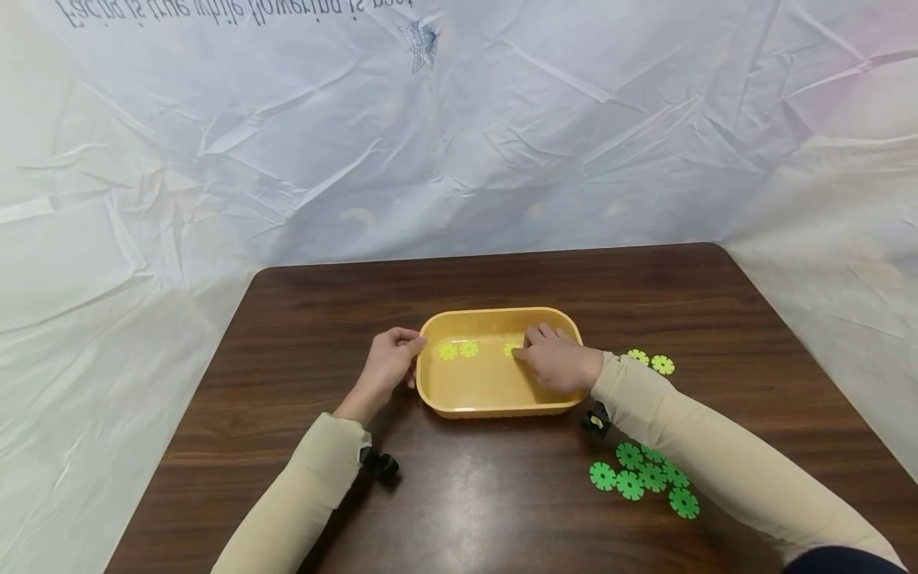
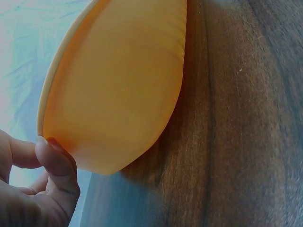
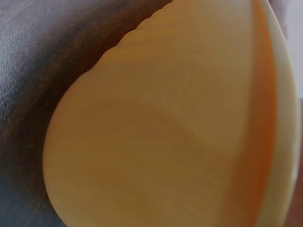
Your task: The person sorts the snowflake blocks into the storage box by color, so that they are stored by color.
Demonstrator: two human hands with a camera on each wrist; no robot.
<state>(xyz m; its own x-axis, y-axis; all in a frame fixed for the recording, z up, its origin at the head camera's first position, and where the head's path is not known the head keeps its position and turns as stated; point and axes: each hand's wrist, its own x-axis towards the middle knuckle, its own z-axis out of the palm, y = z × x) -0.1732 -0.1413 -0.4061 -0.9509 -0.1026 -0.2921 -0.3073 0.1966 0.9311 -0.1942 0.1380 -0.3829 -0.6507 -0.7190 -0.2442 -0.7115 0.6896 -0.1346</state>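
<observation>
On my head feed, a shallow, golden-yellow plastic tray (image 1: 495, 387) with rounded corners and a thick rim sits around the middle of the dark wood-grain tabletop (image 1: 323, 319). Two bright yellow notched discs (image 1: 469, 348), flat and flower-like, lie side by side on its floor, toward the far left; another yellow disc (image 1: 510, 350) lies to their right, partly covered by the fingers of the right hand (image 1: 555, 360). I see that hand reaching over the tray's right end, a fingertip at this disc, but I cannot tell whether its grip pinches it or only touches it. The left hand (image 1: 393, 359) has its grip pinched on the tray's left rim. Only the head view gives me the discs, including the green notched discs (image 1: 630, 485) clustered at near right and the loose yellow pair (image 1: 663, 364) right of the tray. My left wrist view adds the tray's smooth outer wall beside the pinching fingertips; the right wrist view adds a wavy lower edge.
</observation>
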